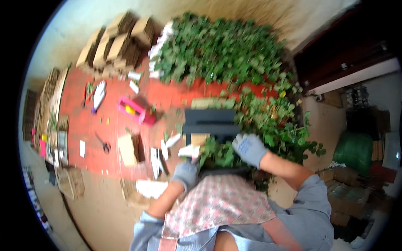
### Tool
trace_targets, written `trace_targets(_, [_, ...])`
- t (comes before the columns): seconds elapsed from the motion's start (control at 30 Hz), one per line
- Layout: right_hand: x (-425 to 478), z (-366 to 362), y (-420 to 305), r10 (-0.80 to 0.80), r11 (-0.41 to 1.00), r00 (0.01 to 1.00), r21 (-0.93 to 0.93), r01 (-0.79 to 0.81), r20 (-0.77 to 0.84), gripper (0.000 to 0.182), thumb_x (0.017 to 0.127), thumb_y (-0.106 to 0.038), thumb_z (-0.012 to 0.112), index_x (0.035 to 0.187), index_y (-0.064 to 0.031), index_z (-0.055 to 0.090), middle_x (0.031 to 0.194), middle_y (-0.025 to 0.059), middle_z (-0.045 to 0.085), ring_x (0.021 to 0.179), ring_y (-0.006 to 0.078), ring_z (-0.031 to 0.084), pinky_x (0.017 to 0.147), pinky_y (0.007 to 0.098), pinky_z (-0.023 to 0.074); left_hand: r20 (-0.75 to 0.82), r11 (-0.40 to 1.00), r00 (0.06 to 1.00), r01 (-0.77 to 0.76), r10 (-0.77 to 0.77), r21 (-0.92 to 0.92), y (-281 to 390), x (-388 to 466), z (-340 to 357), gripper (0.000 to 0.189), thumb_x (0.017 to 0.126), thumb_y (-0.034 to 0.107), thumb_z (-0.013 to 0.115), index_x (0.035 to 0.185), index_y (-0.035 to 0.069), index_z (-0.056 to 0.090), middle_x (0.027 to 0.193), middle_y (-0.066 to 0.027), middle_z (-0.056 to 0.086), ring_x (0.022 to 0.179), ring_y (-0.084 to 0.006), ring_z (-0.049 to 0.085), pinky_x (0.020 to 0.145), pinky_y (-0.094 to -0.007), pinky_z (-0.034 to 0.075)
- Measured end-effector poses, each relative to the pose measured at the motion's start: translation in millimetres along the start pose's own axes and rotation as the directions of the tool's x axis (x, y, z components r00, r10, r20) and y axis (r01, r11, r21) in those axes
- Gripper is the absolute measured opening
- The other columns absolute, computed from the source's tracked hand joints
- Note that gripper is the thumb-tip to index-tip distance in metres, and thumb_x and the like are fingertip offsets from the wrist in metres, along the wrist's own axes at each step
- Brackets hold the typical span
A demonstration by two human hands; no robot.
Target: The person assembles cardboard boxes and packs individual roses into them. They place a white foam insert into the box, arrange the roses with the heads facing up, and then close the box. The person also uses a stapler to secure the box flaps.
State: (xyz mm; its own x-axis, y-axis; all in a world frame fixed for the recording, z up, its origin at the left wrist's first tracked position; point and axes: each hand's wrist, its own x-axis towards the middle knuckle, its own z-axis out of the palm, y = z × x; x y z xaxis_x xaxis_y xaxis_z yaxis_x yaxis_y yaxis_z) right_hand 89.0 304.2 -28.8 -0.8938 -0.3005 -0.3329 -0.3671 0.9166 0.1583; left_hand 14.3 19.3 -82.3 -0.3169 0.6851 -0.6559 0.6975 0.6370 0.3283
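Note:
A bundle of leafy green stems (220,153) lies close before me, over a dark grey slatted stand (210,117). My right hand (250,149), in a grey-blue work glove, rests at the right side of these leaves; its fingertips are partly among them, and its grip is unclear. At the lower left of the bundle is my left hand (186,174), gloved alike, beside a white paper sleeve (189,151). What its fingers do is hidden. A small cardboard piece (200,139) sits on the stand's near edge.
Wrapped leafy stems (220,50) are heaped at the back of the red table (88,125), with loose stems (273,125) on the right. Leftward are a pink tape dispenser (136,110), scissors (103,143), a cardboard stack (128,150) and stacked cardboard pieces (117,47).

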Motion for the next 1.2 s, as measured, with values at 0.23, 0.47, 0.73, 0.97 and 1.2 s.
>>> trace_targets(0.23, [1.5,60.9,-17.4,0.192,0.981,0.964,-0.069,-0.182,0.186,0.026,0.091,-0.015,0.056,0.113,-0.0067,0.065,0.099,0.0092,0.065,0.084,0.0237,0.066,0.064,0.0395,0.0513,-0.132,0.995,0.989,-0.078,0.07,-0.054,-0.9,-6.9,1.2,0.061,0.088,0.028,0.066,0.143,0.007,0.054,0.156,-0.0107,0.046,0.12,-0.0381,0.059,0.098,-0.045,0.051])
trace_targets(0.47, [61.9,-11.7,-67.4,0.132,0.968,0.977,0.236,-0.09,-0.167,0.029,0.09,-0.018,0.056,0.116,-0.006,0.061,0.095,0.0086,0.062,0.081,0.0207,0.067,0.063,0.0351,0.0547,-0.156,0.99,0.984,-0.098,0.082,-0.097,4.8,-11.1,-11.9,0.061,0.086,0.023,0.066,0.144,0.009,0.054,0.156,-0.0108,0.046,0.118,-0.0382,0.06,0.095,-0.0455,0.052])
trace_targets(0.73, [106.4,50.5,-66.9,-0.113,0.944,0.993,0.308,0.115,-0.026,0.029,0.093,-0.016,0.054,0.12,-0.0064,0.059,0.101,0.0114,0.064,0.088,0.0256,0.071,0.066,0.0377,0.0566,-0.217,0.954,0.962,-0.212,0.166,-0.21,-6.6,-6.8,-20.6,0.059,0.086,0.032,0.071,0.139,0.009,0.058,0.146,-0.0137,0.055,0.11,-0.0362,0.064,0.092,-0.0462,0.052])
trace_targets(0.97, [107.6,62.3,-52.4,-0.208,0.886,0.978,0.42,0.196,-0.018,0.04,0.089,-0.012,0.057,0.128,-0.0062,0.054,0.109,0.0174,0.062,0.094,0.0326,0.068,0.077,0.043,0.0551,-0.412,0.98,0.906,-0.16,0.098,-0.117,-56.2,32.1,-43.3,0.037,0.087,0.03,0.072,0.121,0.015,0.069,0.109,-0.0115,0.068,0.099,-0.0338,0.067,0.084,-0.0451,0.051])
trace_targets(1.2, [112.0,84.6,-55.9,-0.112,0.872,0.99,0.47,0.141,-0.09,0.052,0.088,-0.011,0.058,0.139,-0.0041,0.049,0.12,0.0245,0.06,0.101,0.039,0.066,0.087,0.05,0.0512,-0.391,0.971,0.894,-0.161,0.22,0.177,-82.5,61.0,-25.6,0.014,0.088,0.026,0.067,0.095,0.014,0.07,0.096,-0.0067,0.066,0.093,-0.0289,0.067,0.079,-0.0438,0.05])
